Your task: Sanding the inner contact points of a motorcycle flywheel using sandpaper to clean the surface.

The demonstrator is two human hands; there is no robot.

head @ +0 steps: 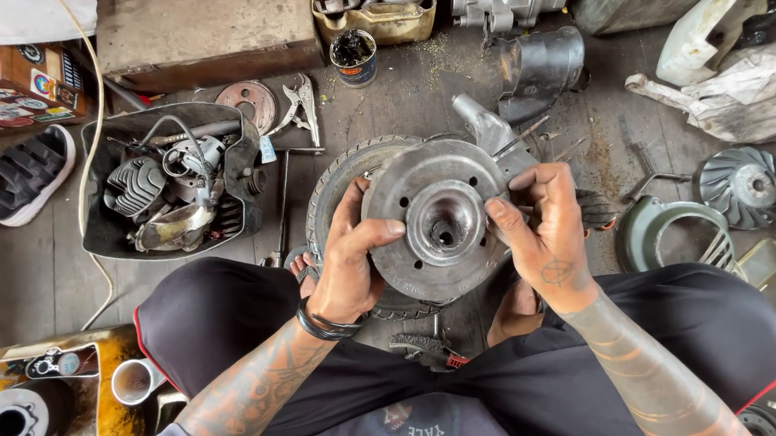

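Brake drum (440,220): round grey metal disc with a raised hollow hub and small holes in its face, held up between both hands above the person's lap, face turned to the camera.
Left hand (349,258): clasps the drum's left rim, thumb lying across the face, fingers curled behind the edge; two dark bands circle the wrist.
Right hand (551,232): grips the drum's right rim, thumb tip pressed on the face beside the hub, fingers bent over the edge.
Tyre (341,183): treaded rubber ring directly behind the drum, showing past its left and lower edge.
Pliers (426,346): on the floor between the legs, below the drum.
Black tub (109,223): left of the left hand, well apart, filled with metal parts and a cable.
Locking pliers (301,105): on the floor beyond the tub.
Small tin (354,57): farther back, dark contents inside.
Fan wheel (746,184): grey, finned, far right on the floor.
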